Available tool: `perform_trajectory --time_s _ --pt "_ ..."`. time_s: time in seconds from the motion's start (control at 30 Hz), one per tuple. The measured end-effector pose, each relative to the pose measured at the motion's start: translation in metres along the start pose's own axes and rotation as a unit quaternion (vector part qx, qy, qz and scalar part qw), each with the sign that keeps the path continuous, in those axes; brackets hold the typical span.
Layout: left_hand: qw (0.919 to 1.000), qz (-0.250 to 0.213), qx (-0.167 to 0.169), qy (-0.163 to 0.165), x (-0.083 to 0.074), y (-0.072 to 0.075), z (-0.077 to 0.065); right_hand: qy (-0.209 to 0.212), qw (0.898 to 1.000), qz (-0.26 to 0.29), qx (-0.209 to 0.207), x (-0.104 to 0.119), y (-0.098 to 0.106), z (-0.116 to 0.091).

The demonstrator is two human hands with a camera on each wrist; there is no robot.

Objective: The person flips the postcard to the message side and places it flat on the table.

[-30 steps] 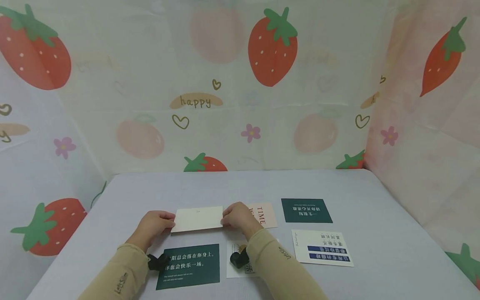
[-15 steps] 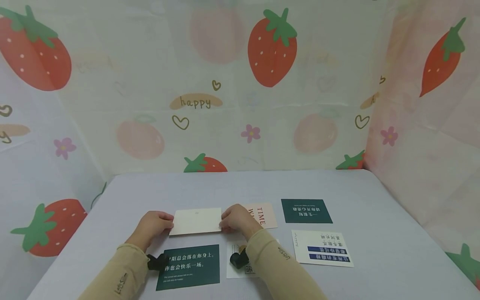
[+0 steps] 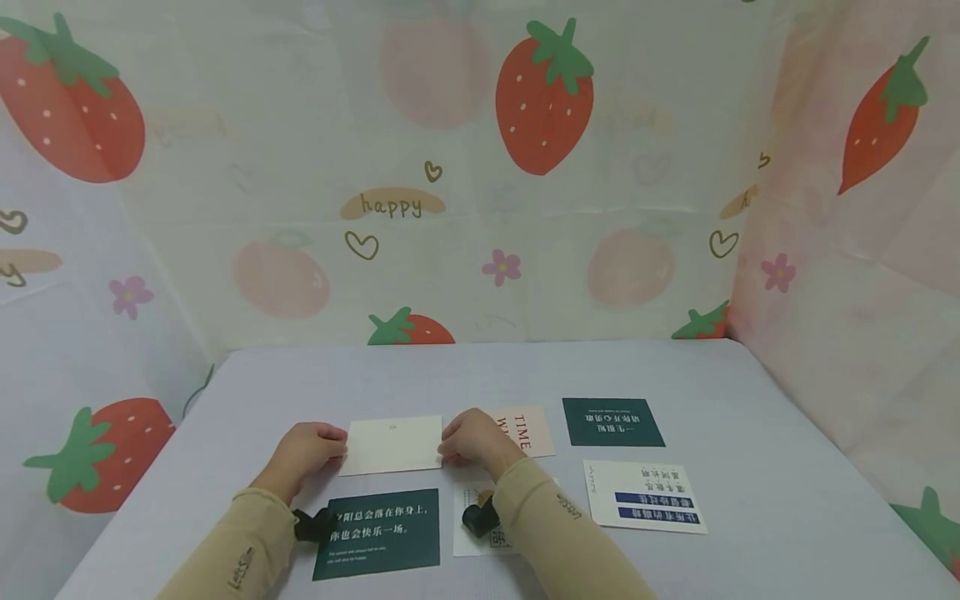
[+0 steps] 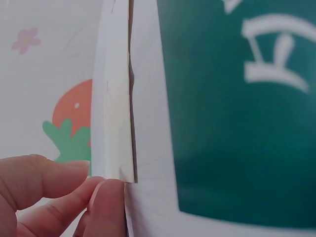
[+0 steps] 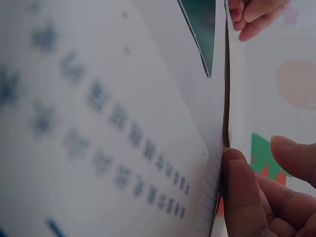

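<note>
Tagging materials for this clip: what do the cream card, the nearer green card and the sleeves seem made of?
Cream card: likely paper or cardboard, matte; thin edge, no shine.
Nearer green card: probably printed cardstock, smooth; flat, crisp white lettering.
Sleeves: apparently fabric, matte; soft creases, though the fibre can't be told.

Pale hangings [image 3: 285, 158] printed with red strawberries [image 3: 544, 112], pink fruit [image 3: 632, 268], purple flowers [image 3: 501, 267], outlined hearts [image 3: 352, 249] and "happy" [image 3: 392, 205] surround a white-covered table [image 3: 780, 467] at back and both sides, softly lit, a thin dark cord [image 3: 197, 393] beside its left edge.
</note>
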State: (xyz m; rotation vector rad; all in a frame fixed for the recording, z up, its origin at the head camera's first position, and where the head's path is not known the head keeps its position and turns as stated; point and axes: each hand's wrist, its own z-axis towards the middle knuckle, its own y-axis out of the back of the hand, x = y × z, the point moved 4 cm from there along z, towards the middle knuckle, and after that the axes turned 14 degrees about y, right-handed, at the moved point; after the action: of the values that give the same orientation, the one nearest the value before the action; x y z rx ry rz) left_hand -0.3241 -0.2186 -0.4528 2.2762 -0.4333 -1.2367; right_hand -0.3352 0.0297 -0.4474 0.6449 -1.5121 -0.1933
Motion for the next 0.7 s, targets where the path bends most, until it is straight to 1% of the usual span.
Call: perform_trajectory --time_s 0.2,0.33,0.5,0.7 --pt "0.9997 -0.022 0.012 0.0 0.002 -0.002 0.002 -0.003 1.0 -0.007 -0.001 0.001 0.002 0.0" --pt "0.9997 -0.022 0.014 -0.004 0.002 -0.003 0.005 -0.01 1.0 -0.007 -0.002 0.001 0.003 0.0" --pt "0.9998 -0.018 0.01 -0.008 0.001 -0.003 0.005 -0.006 1.0 -0.009 0.003 0.001 0.004 0.001" --pt "0.9994 -0.03 0.016 -0.004 -0.002 -0.005 0.003 -0.008 1.0 -0.009 0.005 -0.002 0.011 0.002"
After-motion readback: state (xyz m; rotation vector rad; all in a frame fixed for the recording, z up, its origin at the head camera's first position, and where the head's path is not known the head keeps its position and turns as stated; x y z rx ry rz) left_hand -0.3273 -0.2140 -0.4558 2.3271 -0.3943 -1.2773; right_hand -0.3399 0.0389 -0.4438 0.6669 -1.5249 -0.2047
